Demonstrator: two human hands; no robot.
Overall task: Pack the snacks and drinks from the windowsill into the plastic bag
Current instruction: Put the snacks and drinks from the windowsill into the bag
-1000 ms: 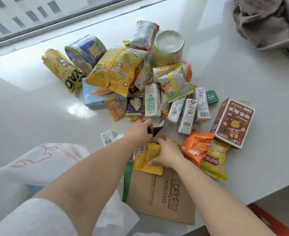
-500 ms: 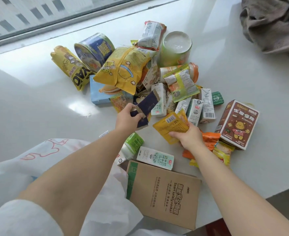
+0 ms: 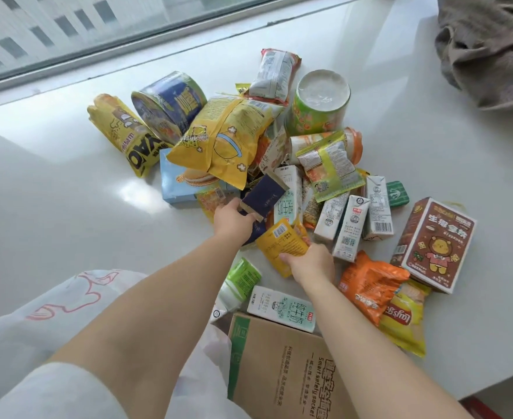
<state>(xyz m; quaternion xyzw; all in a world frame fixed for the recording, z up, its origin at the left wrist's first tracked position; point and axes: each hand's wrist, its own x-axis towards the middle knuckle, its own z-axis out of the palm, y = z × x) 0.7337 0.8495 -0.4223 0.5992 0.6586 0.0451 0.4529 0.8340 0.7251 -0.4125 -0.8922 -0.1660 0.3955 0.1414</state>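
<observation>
At the windowsill's (image 3: 67,225) near edge lies the white bag (image 3: 31,322) beside a brown box (image 3: 282,373). Just beyond, the right hand (image 3: 311,263) grips a yellow sachet (image 3: 281,241); the left hand (image 3: 234,220) pinches a navy packet (image 3: 263,196). The snack pile (image 3: 228,140) spreads from the middle toward the window edge.

Both forearms are bare; a white short sleeve (image 3: 52,391) covers the left upper arm, near left.
</observation>
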